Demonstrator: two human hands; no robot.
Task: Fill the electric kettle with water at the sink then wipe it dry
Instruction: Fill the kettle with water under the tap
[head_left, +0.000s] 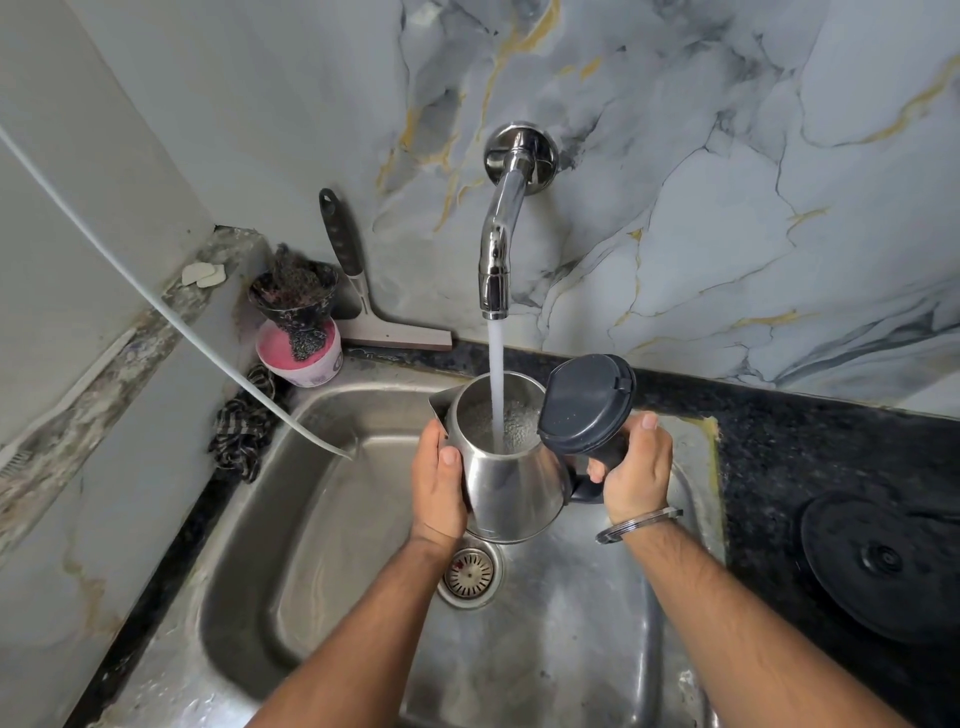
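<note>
A steel electric kettle (511, 488) hangs over the steel sink (311, 519), directly under the chrome wall tap (496, 249). Its dark lid (584, 405) stands flipped open to the right. A stream of water (496, 374) runs from the tap into the kettle's mouth, and the water inside is bubbling. My left hand (439, 491) presses against the kettle's left side below the spout. My right hand (636, 473) grips the black handle, a metal bangle on that wrist.
The kettle's black base (883, 564) sits on the dark counter at right. A squeegee (363, 296), a pink tub with scrubbers (301, 343) and a checked cloth (241, 426) crowd the sink's back-left corner. A white hose (156, 306) runs into the sink. The drain (470, 574) lies below the kettle.
</note>
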